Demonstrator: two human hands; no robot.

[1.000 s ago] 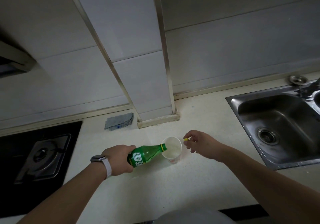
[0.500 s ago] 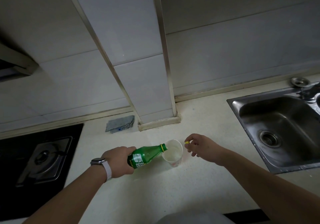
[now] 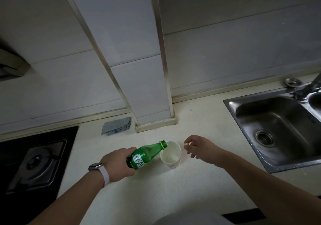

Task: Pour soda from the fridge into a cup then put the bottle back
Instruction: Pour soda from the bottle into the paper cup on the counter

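A green soda bottle (image 3: 146, 154) is tilted with its open neck over the rim of a white paper cup (image 3: 171, 156) standing on the pale countertop (image 3: 156, 190). My left hand (image 3: 119, 164), with a watch on its wrist, grips the bottle's lower half. Pale liquid shows inside the cup. Just right of the cup, my right hand (image 3: 199, 147) pinches the small yellow bottle cap (image 3: 185, 144) between thumb and forefinger above the counter.
A steel sink (image 3: 278, 125) with a drain lies to the right, with a tap at its far corner. A black gas hob (image 3: 34, 162) fills the left. A grey cloth (image 3: 116, 125) lies by the tiled wall pillar (image 3: 147, 85) behind the cup.
The bottle's neck has risen a little and sits slightly higher over the cup's rim. Both hands stay in nearly the same places; the view has shifted slightly.
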